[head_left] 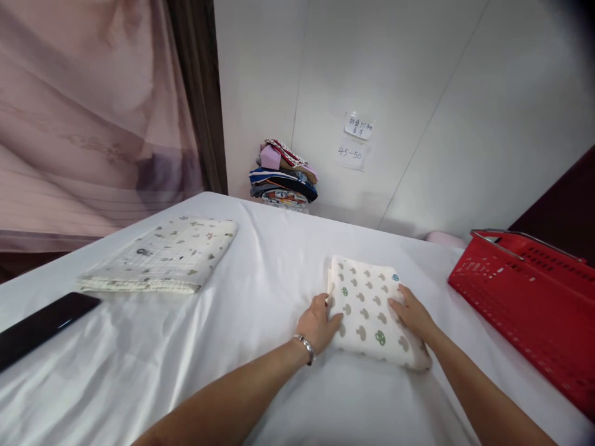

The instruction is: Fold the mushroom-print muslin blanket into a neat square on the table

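Note:
A folded white cloth with grey and green mushroom prints [369, 297] lies on the white sheet. My left hand [318, 323], with a bracelet at the wrist, presses flat against the cloth's left edge, fingers stretched. On the cloth's right side rests my right hand [413, 313], its fingers lying flat on the top. Neither hand grips anything.
A second folded patterned cloth [167, 254] lies at the left. A black flat object [39, 327] sits at the left edge. A red plastic basket [530, 297] stands at the right. A pile of clothes [283, 176] rests against the far wall, below paper notes [356, 139].

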Tool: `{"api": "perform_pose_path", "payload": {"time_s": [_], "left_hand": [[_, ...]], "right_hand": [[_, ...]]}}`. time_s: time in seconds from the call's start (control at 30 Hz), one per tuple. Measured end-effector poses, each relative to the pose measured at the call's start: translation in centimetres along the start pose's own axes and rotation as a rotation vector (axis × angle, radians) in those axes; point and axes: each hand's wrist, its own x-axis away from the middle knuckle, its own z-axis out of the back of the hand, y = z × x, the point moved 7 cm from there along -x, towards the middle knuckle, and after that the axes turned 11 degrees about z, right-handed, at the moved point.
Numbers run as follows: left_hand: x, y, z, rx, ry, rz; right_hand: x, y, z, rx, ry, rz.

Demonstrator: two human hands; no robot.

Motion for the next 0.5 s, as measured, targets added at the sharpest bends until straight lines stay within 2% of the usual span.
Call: {"api": "perform_pose_path", "payload": {"time_s": [0.1,0.2,0.37,0.5], "left_hand": [[-0.2,-0.1,0.2,0.047,-0.022,0.018],[-0.3,-0.3,0.6,0.08,-0.043,0.048],[0.3,-0.1,0.3,0.129,-0.098,0.051],[1.7,0.7,-1.1,0.137,-0.196,0.014]], "right_hand": [[2.4,1.9,-0.2,-0.141,-0.008,-0.135],[3.1,1.9,-0.2,-0.18,0.027,-0.189],[2.0,1.0,0.4,-0.228,0.039,-0.153],[0.6,2.0,1.6,-0.296,0.067,-0.088]]}}
